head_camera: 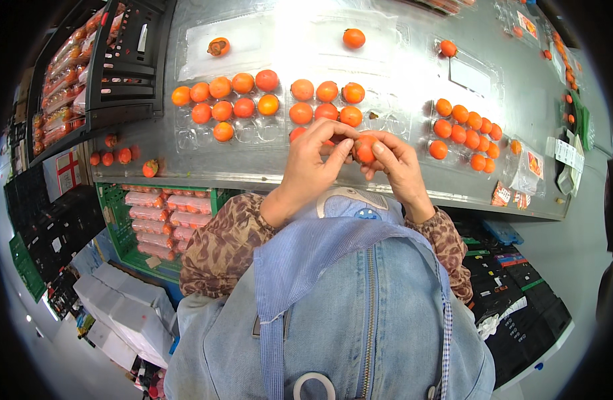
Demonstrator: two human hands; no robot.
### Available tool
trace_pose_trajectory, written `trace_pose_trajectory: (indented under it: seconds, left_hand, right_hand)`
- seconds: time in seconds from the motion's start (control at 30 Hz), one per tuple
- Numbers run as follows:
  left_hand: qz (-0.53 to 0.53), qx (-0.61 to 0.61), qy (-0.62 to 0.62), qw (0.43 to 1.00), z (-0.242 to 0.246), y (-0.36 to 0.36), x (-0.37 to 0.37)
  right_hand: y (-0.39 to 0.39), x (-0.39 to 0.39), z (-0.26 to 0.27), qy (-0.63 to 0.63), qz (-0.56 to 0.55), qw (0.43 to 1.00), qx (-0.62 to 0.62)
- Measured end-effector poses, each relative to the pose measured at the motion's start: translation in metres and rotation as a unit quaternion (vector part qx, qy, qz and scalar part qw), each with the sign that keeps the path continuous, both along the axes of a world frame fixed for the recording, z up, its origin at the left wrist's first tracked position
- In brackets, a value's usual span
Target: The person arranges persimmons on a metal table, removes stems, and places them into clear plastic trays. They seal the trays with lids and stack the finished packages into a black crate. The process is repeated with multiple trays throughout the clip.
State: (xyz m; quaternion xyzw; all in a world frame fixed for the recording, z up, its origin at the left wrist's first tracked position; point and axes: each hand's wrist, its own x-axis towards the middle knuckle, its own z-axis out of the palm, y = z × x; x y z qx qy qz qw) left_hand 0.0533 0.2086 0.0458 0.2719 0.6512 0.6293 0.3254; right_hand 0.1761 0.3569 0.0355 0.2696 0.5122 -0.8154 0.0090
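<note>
Both hands meet above the near part of the metal table. An orange persimmon is between the fingers; my right hand grips it with thumb and fingers. My left hand reaches to its leafy stem end with thumb and forefinger. Beyond the hands lies an open clear plastic tray partly filled with persimmons, some hidden by my left hand. Another clear tray with persimmons lies to the left. Single persimmons rest on the clear lids behind.
Loose persimmons lie at the table's left. A black crate of packed fruit stands at the upper left, a green crate below the table edge. Further right are a filled tray, printed labels and a plastic bag.
</note>
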Motion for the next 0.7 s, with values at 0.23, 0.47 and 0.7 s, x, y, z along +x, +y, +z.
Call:
trace_pose_trajectory:
  seconds: [0.23,0.47,0.7]
  left_hand:
    - [-0.047,-0.005,0.075,0.996,0.002,-0.001,-0.003]
    - [-0.039,-0.009,-0.086,0.995,-0.010,-0.005,-0.002]
    - [-0.038,0.009,0.134,0.990,-0.003,-0.001,-0.001]
  right_hand:
    - [-0.004,0.000,-0.006,-0.006,0.013,1.000,0.023]
    - [-0.005,0.000,-0.006,-0.041,0.028,0.999,0.019]
    - [-0.007,-0.003,-0.008,-0.054,0.001,0.997,-0.060]
